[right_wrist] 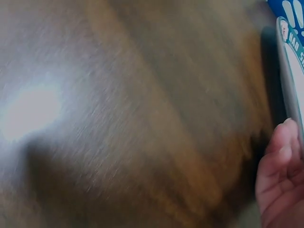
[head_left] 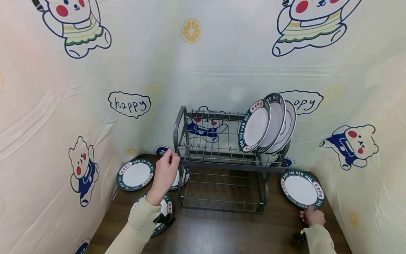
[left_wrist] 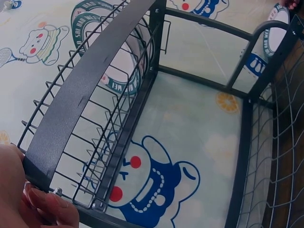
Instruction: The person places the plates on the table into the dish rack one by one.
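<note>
My left hand (head_left: 165,174) grips the front left corner of a dark two-tier dish rack (head_left: 228,166); the left wrist view shows its fingers curled round the frame (left_wrist: 76,99). At the right, my right hand (head_left: 312,216) pinches the near rim of a white plate (head_left: 299,189) with a green lettered border. That plate (right_wrist: 295,76) looks tilted up off the table in the right wrist view. Several similar plates (head_left: 255,126) stand on edge at the right end of the rack's upper tier. The lower tier holds no plate.
Left of the rack lie a plate (head_left: 136,174) at the back, another (head_left: 166,208) partly under my left forearm, and one (head_left: 175,181) behind my left hand. A brown wooden table (head_left: 219,233) lies beneath. Cartoon-printed cloth (head_left: 222,53) encloses the back and sides.
</note>
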Tool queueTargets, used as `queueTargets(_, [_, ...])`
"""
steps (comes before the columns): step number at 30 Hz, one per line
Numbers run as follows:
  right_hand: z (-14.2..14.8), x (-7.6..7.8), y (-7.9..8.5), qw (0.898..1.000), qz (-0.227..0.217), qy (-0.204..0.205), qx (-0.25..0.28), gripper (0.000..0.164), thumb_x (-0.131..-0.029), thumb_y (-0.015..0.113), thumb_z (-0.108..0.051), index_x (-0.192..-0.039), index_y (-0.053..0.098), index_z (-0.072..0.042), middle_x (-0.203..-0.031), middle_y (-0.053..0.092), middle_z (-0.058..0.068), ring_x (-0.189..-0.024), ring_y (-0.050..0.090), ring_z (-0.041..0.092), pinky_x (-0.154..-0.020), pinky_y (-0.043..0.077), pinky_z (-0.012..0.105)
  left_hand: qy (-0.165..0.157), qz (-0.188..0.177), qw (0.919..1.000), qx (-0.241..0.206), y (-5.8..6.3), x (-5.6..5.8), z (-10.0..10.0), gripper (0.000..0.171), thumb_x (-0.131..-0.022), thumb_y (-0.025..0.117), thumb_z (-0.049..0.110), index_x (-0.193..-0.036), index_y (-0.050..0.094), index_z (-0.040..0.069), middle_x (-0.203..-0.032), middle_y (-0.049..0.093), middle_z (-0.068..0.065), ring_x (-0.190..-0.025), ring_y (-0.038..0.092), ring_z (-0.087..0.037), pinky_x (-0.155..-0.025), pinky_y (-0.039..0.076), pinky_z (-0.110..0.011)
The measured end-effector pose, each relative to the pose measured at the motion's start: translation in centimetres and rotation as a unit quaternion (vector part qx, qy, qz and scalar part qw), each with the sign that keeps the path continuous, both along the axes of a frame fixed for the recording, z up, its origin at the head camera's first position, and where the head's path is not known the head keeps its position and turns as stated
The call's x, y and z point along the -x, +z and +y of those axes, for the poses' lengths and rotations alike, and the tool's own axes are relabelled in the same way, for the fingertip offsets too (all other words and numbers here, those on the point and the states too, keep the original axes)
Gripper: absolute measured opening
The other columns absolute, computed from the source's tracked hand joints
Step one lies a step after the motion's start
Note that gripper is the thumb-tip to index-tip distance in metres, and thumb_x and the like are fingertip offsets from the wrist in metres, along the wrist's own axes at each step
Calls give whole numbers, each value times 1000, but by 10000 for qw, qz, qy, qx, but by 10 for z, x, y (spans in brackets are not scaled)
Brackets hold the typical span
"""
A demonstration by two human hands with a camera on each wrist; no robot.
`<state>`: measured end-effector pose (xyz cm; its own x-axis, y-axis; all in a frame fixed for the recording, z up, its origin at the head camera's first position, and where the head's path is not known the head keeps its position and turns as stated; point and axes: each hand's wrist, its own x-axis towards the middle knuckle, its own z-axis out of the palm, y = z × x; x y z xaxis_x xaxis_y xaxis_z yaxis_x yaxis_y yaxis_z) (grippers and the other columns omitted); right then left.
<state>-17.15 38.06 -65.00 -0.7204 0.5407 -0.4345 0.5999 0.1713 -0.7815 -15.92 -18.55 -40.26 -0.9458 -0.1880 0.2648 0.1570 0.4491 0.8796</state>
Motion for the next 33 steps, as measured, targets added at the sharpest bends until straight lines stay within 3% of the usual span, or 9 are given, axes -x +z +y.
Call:
queueTargets(11, [2, -8, -2, 9972, 501, -95, -543, 49, -103, 32, -25, -86, 66, 6, -57, 63, -6, -50, 60, 13, -49, 50, 29, -10, 35, 10000, 11, 1, -1, 0, 20, -104, 44, 14, -89, 56, 9, -72, 47, -8, -59, 45, -26, -51, 35, -28])
queueTargets(19, [0, -13, 2, 9959, 747, -291, -411, 47, -104, 34, -26, -88, 65, 7, -56, 62, -8, -50, 60, 13, -48, 51, 29, 27, -2, 10000, 15, 1, -2, 0, 20, -104, 43, 14, -88, 54, 9, -71, 46, -7, -59, 44, -26, -52, 34, -29])
queueTargets(26, [-4, -19, 4, 9926, 1056, -215, -551, 48, -102, 35, -23, -82, 67, 6, -54, 62, -9, -47, 60, 12, -46, 51, 29, 49, 29, 10000, 18, 0, -2, -1, 20, -103, 44, 14, -87, 54, 9, -70, 45, -6, -58, 43, -26, -51, 33, -29])
queueTargets(33, [-10, -29, 7, 9914, 1256, -297, -225, 47, -103, 35, -21, -78, 66, 5, -53, 61, -8, -46, 59, 10, -45, 52, 29, 33, 31, 10000, 24, 1, -3, -1, 20, -104, 44, 15, -87, 54, 10, -70, 45, -7, -59, 44, -26, -51, 32, -28])
